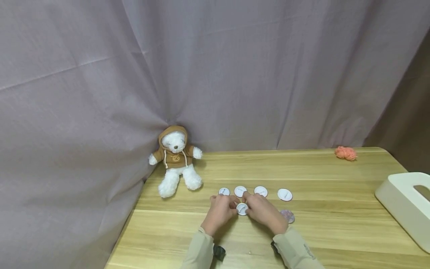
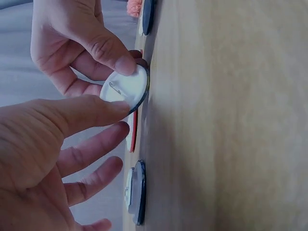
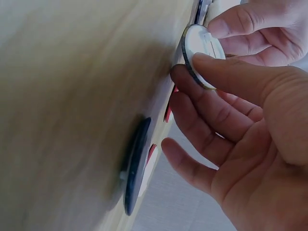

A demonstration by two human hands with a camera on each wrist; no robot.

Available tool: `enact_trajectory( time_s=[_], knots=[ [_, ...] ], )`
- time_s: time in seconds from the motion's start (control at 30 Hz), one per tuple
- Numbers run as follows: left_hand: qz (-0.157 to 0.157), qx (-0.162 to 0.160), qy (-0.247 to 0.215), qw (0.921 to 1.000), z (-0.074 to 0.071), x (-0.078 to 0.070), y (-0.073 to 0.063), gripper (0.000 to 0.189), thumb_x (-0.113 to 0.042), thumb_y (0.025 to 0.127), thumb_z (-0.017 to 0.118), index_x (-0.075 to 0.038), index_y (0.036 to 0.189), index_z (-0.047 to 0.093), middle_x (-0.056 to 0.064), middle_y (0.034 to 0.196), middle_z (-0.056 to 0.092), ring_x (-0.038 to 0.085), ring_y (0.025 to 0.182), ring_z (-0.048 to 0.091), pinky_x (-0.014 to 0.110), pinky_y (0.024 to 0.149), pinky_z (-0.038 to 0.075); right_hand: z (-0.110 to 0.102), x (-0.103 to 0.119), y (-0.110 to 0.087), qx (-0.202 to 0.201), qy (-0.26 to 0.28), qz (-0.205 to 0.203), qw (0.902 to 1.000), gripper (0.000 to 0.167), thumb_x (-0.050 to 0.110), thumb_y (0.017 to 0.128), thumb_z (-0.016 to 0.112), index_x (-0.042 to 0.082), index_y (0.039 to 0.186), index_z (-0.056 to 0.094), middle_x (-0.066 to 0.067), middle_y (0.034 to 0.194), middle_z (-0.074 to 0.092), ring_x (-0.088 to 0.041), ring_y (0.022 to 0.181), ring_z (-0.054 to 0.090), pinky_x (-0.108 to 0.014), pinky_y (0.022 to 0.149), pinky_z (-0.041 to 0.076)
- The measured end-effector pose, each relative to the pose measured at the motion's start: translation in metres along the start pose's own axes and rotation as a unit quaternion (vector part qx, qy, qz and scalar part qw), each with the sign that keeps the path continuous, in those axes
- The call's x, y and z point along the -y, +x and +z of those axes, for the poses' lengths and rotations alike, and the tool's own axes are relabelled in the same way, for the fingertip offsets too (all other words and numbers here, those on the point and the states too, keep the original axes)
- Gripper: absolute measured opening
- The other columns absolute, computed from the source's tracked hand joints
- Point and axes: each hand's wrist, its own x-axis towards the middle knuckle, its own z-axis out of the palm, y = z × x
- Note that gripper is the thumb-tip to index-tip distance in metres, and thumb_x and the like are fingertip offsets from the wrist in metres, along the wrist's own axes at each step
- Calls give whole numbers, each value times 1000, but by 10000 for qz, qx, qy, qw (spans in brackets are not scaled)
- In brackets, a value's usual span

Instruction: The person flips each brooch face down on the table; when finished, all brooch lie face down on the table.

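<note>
A round button badge (image 1: 242, 209) is held between both hands, its white back with a metal pin facing up. My left hand (image 1: 220, 210) pinches its left edge, the thumb lying on the white back (image 2: 132, 84). On the opposite edge my right hand (image 1: 262, 210) grips it between thumb and fingers, as the right wrist view (image 3: 236, 113) of that hand shows. Behind the hands lie more white-backed badges: one at the left (image 1: 224, 191), two in the middle, and one badge (image 1: 285, 194) at the right. A purple patterned badge (image 1: 287, 216) lies beside my right wrist, partly hidden.
A white teddy bear (image 1: 174, 160) in a brown hoodie sits at the table's back left. Pink yarn (image 1: 346, 153) lies at the back right. A white box (image 1: 403, 205) with an opening stands on the right. Grey curtain (image 1: 235, 74) hangs behind the wooden table (image 1: 161, 235).
</note>
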Motion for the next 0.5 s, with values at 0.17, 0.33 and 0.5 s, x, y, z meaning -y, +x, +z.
enact_trajectory(
  time_s=[0.17,0.33,0.5],
  knots=[
    [-63,141,339,9993,0,-2,0,23,-20,69,88,-24,89,77,-13,76,67,14,81,57,51,80,40,2,1,2,-56,-251,11,9997,29,-8,69,76,10,81,57,5,66,50,-14,61,46,-32,57,41],
    [-216,273,535,9980,3,-2,-1,30,-23,67,88,-23,94,78,-7,86,66,23,91,56,49,79,39,3,3,4,19,-329,98,9994,29,-9,67,74,12,71,54,6,65,46,-15,61,43,-34,58,38],
    [-299,431,479,9975,4,-3,-2,34,-22,67,86,-18,100,79,2,102,67,31,102,53,51,81,37,3,5,6,185,-393,247,9987,29,-9,67,73,12,67,54,3,67,48,-19,65,45,-40,60,39]
  ],
)
